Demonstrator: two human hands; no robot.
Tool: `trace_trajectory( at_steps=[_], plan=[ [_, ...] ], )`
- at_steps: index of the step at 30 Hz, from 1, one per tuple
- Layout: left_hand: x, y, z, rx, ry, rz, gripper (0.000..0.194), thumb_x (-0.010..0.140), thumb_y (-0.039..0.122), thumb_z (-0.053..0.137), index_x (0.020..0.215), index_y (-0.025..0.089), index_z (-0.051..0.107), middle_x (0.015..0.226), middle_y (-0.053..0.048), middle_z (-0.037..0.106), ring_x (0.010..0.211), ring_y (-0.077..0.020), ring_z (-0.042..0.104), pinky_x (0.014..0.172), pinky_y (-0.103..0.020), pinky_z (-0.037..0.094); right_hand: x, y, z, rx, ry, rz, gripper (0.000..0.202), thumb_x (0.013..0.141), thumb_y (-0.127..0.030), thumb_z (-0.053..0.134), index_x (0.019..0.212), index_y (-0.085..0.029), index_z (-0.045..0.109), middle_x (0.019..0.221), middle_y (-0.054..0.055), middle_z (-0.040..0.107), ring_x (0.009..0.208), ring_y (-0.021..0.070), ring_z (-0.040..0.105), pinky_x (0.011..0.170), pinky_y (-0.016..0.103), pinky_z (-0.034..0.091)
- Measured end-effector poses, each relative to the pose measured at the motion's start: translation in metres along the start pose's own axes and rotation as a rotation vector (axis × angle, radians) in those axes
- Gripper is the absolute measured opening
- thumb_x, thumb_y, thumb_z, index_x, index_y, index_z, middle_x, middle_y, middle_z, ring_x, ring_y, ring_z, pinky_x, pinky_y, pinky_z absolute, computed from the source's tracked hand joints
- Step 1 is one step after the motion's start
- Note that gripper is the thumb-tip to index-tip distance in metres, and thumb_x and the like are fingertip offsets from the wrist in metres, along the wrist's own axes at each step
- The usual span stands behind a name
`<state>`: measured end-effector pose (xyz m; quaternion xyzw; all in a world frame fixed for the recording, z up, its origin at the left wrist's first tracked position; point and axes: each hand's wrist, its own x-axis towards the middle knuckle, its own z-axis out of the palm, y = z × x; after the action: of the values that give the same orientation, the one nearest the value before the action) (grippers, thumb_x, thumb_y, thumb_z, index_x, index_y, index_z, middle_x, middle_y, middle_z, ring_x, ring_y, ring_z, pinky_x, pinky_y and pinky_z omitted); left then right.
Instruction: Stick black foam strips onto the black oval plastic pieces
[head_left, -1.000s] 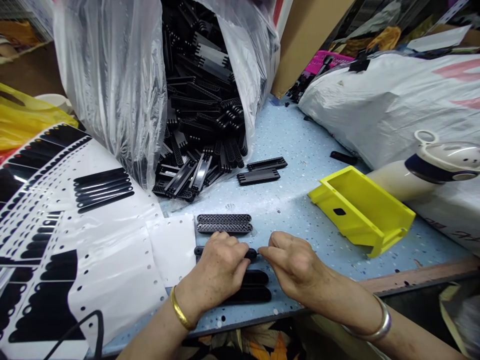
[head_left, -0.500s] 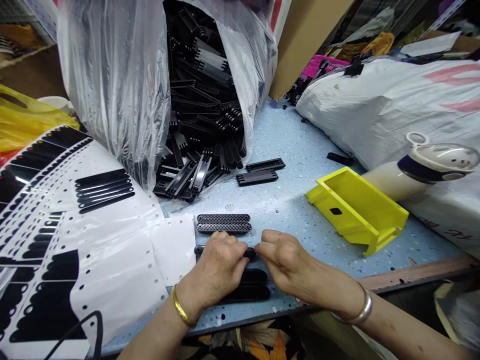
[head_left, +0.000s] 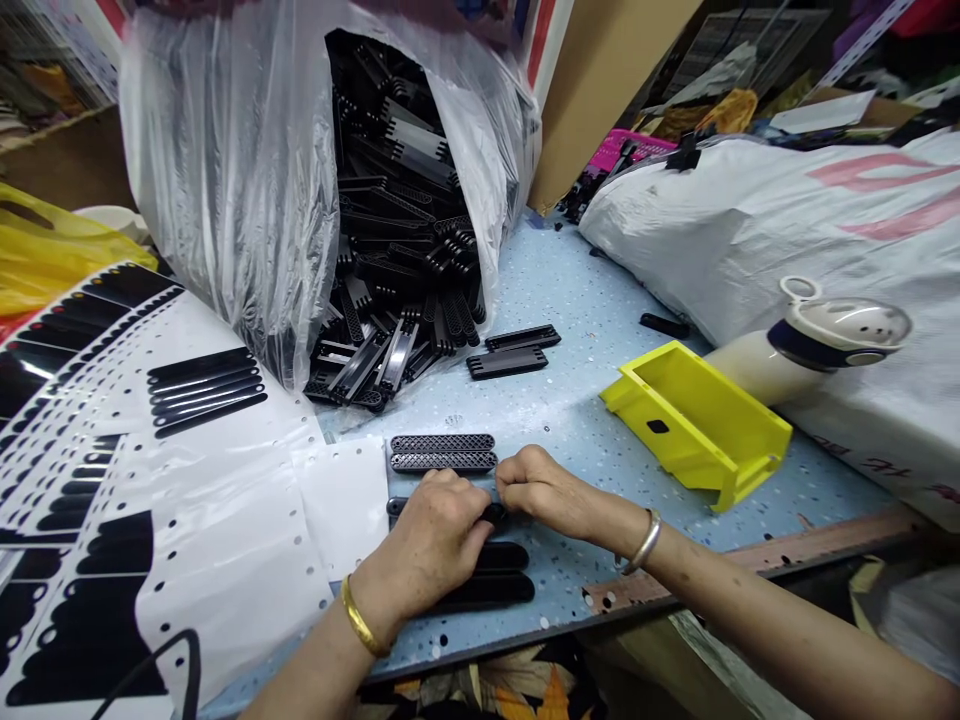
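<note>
Our L hand [head_left: 436,525] grips a blk strip [head_left: 494,513] on the tbl [head_left: 577,420], its tip showing approx 3 o'clock; our R hand [head_left: 541,490] pinches narrow just by it, can't tell on what. If our L grip slackens, it could skid into the lattice strips [head_left: 442,461], 12 o'clock.

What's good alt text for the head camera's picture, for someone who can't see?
A person's left hand covers the middle of a black strip on a speckled blue table, the right hand curled at its right end. Two textured strips lie beyond; farther back, a plastic bag holds black parts, with a yellow bin at right.
</note>
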<state>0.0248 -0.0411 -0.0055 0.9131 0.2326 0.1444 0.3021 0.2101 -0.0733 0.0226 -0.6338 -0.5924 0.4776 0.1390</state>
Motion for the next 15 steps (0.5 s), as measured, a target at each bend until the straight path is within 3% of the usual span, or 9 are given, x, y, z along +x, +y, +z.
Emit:
trace_trajectory(
  at_steps=[4, 10, 15],
  plan=[
    [0.001, -0.001, 0.001, 0.003, 0.009, 0.01, 0.015, 0.08, 0.009, 0.066, 0.071, 0.018, 0.057, 0.073, -0.002, 0.064, 0.074, -0.019, 0.054, 0.072, -0.033, 0.043, -0.004, -0.001, 0.002, 0.006, 0.028, -0.001, 0.007, 0.059, -0.018, 0.045, 0.052, -0.019, 0.045, 0.051, -0.004, 0.039, 0.055, 0.0121, 0.035, 0.051, 0.025, 0.027],
    [0.003, 0.001, 0.0, -0.023, 0.016, -0.013, 0.014, 0.08, 0.012, 0.066, 0.069, 0.018, 0.06, 0.069, -0.002, 0.064, 0.072, -0.0183, 0.055, 0.071, -0.032, 0.043, -0.021, -0.002, 0.005, 0.007, 0.186, -0.113, 0.012, 0.065, -0.019, 0.046, 0.057, -0.018, 0.055, 0.055, -0.002, 0.052, 0.057, 0.0138, 0.047, 0.055, 0.025, 0.036],
    [0.004, 0.001, -0.001, -0.058, -0.008, -0.037, 0.009, 0.081, 0.014, 0.067, 0.073, 0.017, 0.065, 0.072, -0.003, 0.067, 0.075, -0.0195, 0.058, 0.074, -0.033, 0.045, -0.032, 0.036, -0.004, -0.037, 0.392, -0.099, 0.023, 0.08, -0.029, 0.05, 0.075, -0.018, 0.07, 0.056, 0.0, 0.061, 0.053, 0.0164, 0.056, 0.053, 0.027, 0.044]
  ],
)
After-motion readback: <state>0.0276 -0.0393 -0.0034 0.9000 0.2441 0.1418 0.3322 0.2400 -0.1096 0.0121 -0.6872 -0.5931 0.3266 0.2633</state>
